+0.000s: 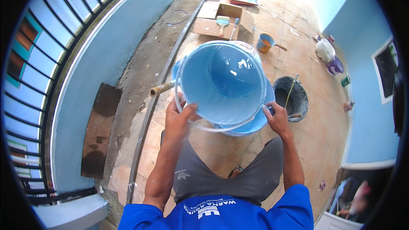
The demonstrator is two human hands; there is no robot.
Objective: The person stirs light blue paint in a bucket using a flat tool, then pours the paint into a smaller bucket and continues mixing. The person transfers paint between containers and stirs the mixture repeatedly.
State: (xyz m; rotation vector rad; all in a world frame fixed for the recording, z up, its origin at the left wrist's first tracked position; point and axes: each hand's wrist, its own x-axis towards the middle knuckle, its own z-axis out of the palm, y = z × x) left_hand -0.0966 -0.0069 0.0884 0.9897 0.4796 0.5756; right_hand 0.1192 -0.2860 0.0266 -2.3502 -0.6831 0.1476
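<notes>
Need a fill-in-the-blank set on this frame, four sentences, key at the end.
1. The left hand and the right hand hold opposite ____ of the light-blue bucket.
2. The black bucket stands to the ____ of the light-blue bucket.
3. The open box beyond the light-blue bucket is made of ____.
4. The person's short-sleeved shirt is bright ____ with white print.

Missing words: sides; right; cardboard; blue.
</notes>
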